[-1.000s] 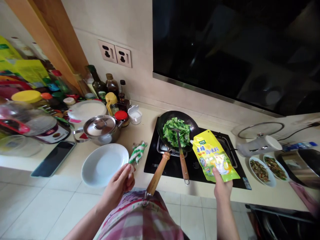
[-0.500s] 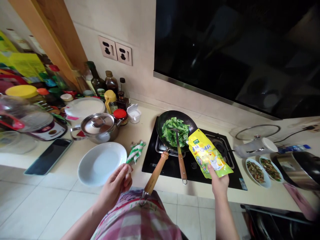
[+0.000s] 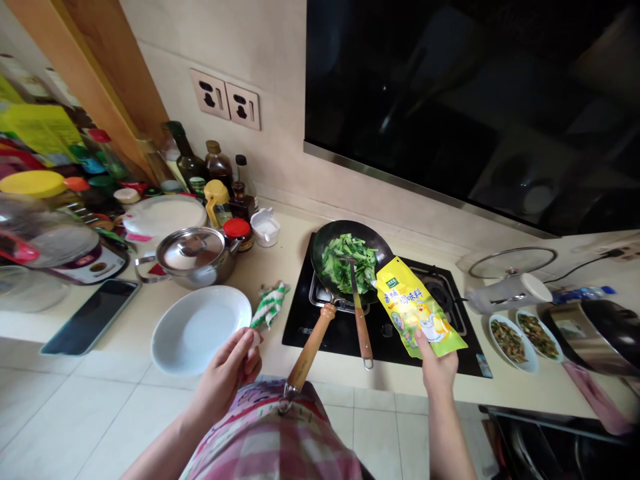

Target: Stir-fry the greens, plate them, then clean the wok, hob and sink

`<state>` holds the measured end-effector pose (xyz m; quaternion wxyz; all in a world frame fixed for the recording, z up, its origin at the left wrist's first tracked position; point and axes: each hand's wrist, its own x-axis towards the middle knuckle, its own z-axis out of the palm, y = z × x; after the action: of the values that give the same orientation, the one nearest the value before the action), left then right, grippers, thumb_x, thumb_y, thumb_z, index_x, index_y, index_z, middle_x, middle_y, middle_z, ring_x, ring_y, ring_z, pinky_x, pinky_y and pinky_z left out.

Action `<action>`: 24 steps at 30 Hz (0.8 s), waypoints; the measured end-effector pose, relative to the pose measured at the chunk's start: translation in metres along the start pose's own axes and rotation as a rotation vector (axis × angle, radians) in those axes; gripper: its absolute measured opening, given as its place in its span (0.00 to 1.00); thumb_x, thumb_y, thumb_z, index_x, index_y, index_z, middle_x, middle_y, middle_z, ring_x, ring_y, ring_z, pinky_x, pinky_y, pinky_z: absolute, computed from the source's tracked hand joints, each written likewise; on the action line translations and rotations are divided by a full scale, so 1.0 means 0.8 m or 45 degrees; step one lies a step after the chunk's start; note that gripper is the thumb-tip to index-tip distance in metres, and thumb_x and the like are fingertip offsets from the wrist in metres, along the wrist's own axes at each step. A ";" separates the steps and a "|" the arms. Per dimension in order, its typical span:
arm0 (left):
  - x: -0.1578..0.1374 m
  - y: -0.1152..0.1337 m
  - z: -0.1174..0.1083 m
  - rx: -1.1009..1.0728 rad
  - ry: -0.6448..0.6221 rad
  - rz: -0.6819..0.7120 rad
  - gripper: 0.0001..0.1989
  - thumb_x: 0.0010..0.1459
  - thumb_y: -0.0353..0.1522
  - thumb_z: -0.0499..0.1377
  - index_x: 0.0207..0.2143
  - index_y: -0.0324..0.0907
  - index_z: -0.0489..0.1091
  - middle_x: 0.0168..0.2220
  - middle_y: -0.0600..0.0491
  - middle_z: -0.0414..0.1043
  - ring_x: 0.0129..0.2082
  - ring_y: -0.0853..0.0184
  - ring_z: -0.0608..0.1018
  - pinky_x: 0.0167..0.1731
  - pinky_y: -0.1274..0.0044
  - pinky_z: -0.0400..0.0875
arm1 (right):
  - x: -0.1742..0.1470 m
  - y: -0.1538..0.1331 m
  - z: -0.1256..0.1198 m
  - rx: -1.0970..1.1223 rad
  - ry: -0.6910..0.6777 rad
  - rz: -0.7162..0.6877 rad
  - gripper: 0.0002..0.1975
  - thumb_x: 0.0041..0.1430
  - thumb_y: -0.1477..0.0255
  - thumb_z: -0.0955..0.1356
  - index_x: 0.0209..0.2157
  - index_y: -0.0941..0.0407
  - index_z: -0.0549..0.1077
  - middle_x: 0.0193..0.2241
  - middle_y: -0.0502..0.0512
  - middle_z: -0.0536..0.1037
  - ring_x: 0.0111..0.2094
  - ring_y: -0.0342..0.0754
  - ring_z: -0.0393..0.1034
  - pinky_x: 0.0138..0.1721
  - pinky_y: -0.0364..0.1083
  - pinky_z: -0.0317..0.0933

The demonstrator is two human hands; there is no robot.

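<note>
My right hand point(image 3: 439, 365) grips the lower end of a yellow-green seasoning pouch point(image 3: 410, 300), tilted so its white corner spout points at the wok point(image 3: 324, 233). Chopped green leafy vegetables point(image 3: 345, 260) lie in the wok on the gas stove. A spatula point(image 3: 361, 320) rests in it, its wooden handle hanging over the stove's front. The wok's wooden handle point(image 3: 311, 347) points toward me. My left hand point(image 3: 235, 363) is closed, pinching a small white piece that looks like a cap. Just beyond it lies a green-and-white cloth point(image 3: 271, 305) on the counter.
Left of the stove stand a white plate point(image 3: 200, 327), a lidded steel pot point(image 3: 193, 257), a phone point(image 3: 90, 317) and several bottles and jars. On the right are two dishes of food point(image 3: 515, 343), a glass lid point(image 3: 513, 263) and a large dark-lidded pot point(image 3: 595, 333). A range hood point(image 3: 450, 120) overhangs the stove.
The view has shifted slightly to the right, so the counter items appear a little further left. Both hands keep their holds, and the pouch stays tilted at the wok's edge.
</note>
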<state>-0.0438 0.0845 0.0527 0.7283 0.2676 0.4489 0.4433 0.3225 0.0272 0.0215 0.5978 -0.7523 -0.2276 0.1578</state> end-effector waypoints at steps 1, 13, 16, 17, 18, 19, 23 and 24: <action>0.000 0.000 0.000 -0.001 0.001 -0.002 0.20 0.51 0.47 0.62 0.26 0.41 0.62 0.15 0.62 0.55 0.15 0.77 0.58 0.15 0.83 0.51 | 0.000 -0.001 0.000 -0.012 -0.002 0.001 0.36 0.38 0.62 0.76 0.51 0.61 0.70 0.48 0.64 0.75 0.47 0.59 0.71 0.48 0.55 0.67; -0.003 0.001 -0.001 0.000 0.007 0.006 0.19 0.51 0.47 0.62 0.26 0.41 0.63 0.16 0.62 0.55 0.15 0.77 0.57 0.15 0.83 0.51 | -0.001 -0.006 0.002 -0.049 -0.008 0.001 0.37 0.37 0.62 0.76 0.50 0.61 0.71 0.46 0.63 0.76 0.46 0.58 0.72 0.47 0.54 0.67; -0.004 0.002 -0.002 0.010 0.013 0.005 0.19 0.52 0.47 0.62 0.27 0.41 0.63 0.16 0.62 0.55 0.15 0.77 0.58 0.15 0.83 0.51 | -0.002 -0.006 0.003 -0.068 0.003 -0.009 0.37 0.36 0.62 0.76 0.50 0.61 0.71 0.45 0.63 0.77 0.45 0.58 0.72 0.46 0.54 0.67; -0.004 0.002 -0.002 0.012 0.013 0.004 0.19 0.52 0.47 0.61 0.27 0.41 0.64 0.16 0.62 0.55 0.15 0.77 0.58 0.15 0.83 0.51 | -0.002 -0.005 0.003 -0.072 0.003 -0.010 0.37 0.36 0.62 0.76 0.50 0.61 0.71 0.45 0.63 0.77 0.45 0.58 0.72 0.46 0.53 0.68; -0.004 0.001 -0.003 0.014 0.011 0.002 0.19 0.52 0.47 0.61 0.27 0.41 0.64 0.16 0.62 0.55 0.15 0.77 0.58 0.15 0.83 0.51 | -0.002 -0.005 0.004 -0.070 0.005 -0.012 0.37 0.36 0.62 0.76 0.50 0.61 0.71 0.45 0.63 0.77 0.45 0.58 0.72 0.46 0.53 0.68; -0.004 0.000 -0.004 0.014 0.010 0.003 0.18 0.52 0.47 0.61 0.28 0.41 0.64 0.16 0.62 0.55 0.15 0.77 0.58 0.16 0.83 0.51 | -0.003 -0.005 0.004 -0.061 0.010 -0.016 0.38 0.36 0.62 0.76 0.51 0.61 0.70 0.45 0.63 0.77 0.45 0.58 0.72 0.46 0.53 0.68; -0.002 -0.002 -0.006 0.016 0.003 0.001 0.18 0.53 0.46 0.60 0.28 0.41 0.64 0.16 0.62 0.54 0.16 0.77 0.57 0.16 0.83 0.51 | -0.005 -0.007 0.005 -0.039 0.024 -0.029 0.37 0.38 0.61 0.75 0.50 0.62 0.70 0.46 0.65 0.76 0.46 0.58 0.72 0.46 0.53 0.68; -0.001 -0.003 -0.005 0.018 0.000 -0.002 0.18 0.54 0.46 0.60 0.28 0.41 0.64 0.16 0.62 0.54 0.16 0.77 0.57 0.16 0.83 0.51 | -0.006 -0.007 0.005 -0.048 0.008 -0.026 0.36 0.38 0.61 0.76 0.50 0.62 0.71 0.46 0.65 0.76 0.46 0.58 0.72 0.46 0.54 0.68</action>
<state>-0.0470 0.0824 0.0496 0.7267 0.2724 0.4522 0.4395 0.3157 0.0293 0.0259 0.5857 -0.7617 -0.2362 0.1448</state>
